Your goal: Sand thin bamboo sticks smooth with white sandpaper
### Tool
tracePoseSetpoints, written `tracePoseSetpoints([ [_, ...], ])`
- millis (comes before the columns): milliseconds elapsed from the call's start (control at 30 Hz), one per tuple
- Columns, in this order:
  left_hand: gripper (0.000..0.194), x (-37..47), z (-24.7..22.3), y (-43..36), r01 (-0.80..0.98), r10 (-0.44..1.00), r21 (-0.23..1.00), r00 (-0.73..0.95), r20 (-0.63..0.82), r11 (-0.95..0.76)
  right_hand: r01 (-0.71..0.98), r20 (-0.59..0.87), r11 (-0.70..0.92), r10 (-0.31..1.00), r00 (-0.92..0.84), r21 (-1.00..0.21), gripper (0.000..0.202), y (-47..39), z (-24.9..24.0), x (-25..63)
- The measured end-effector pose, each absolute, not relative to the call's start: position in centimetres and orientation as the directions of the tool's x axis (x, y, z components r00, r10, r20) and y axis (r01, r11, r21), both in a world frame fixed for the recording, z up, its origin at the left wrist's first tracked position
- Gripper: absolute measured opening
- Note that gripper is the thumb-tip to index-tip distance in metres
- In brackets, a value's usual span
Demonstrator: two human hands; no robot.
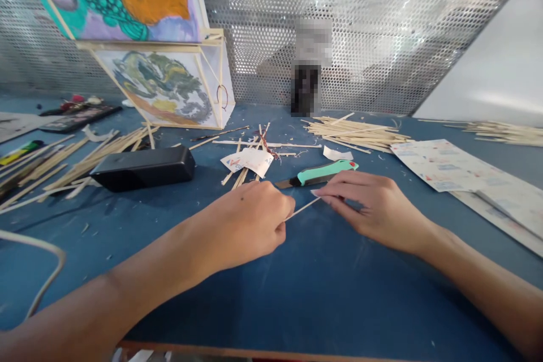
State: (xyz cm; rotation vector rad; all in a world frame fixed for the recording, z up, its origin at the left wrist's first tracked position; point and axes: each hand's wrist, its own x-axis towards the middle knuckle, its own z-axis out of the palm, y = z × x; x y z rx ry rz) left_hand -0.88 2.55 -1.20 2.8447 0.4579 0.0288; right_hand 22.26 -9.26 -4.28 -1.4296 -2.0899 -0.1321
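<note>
A thin bamboo stick (302,210) slants up to the right between my two hands. My left hand (250,216) is closed in a fist around its lower end. With thumb and fingertips, my right hand (368,203) pinches a small white piece of paper or tape (316,193) at the stick's upper end; the fingers partly hide it. Just beyond both hands lies a utility knife (324,172) with a turquoise handle, its blade pointing left. A torn white printed paper piece (248,161) rests on several crossed sticks behind my left hand.
Loose sticks are piled at the back (360,131) and left (108,150). A black case (144,167) lies left of my hands, near a white cable (53,249). Printed sheets (441,167) lie right. A painted paper lantern frame (159,87) stands before a perforated metal panel (263,28).
</note>
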Motion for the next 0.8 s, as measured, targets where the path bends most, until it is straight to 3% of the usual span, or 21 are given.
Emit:
tracePoseSetpoints([
  [133,0.013,-0.8,-1.7,2.9,0.310,0.329,0.465,0.943,-0.043,-0.829,0.842,0.422,0.500,0.820,-0.386,-0.202,0.022,-9.5,-4.2,22.0],
  [233,0.012,-0.6,-1.7,2.9,0.287,0.328,0.485,0.945,-0.001,-0.826,0.825,0.323,0.538,0.823,-0.468,-0.175,0.026,-9.6,-4.2,21.9],
  [367,0.017,-0.5,-1.1,3.2,0.259,0.298,0.523,0.954,-0.010,-0.812,0.844,0.323,0.508,0.839,-0.438,-0.172,0.028,-9.7,-4.2,21.3],
  [600,0.026,-1.0,0.1,3.2,0.186,0.183,0.372,0.982,-0.045,-0.909,0.820,0.343,0.520,0.835,-0.430,-0.238,0.029,-9.5,-4.4,19.6],
  [800,0.024,-1.2,0.3,2.9,0.193,0.176,0.266,0.981,-0.087,-0.945,0.858,0.312,0.509,0.827,-0.469,-0.061,0.029,-9.3,-4.0,20.9],
])
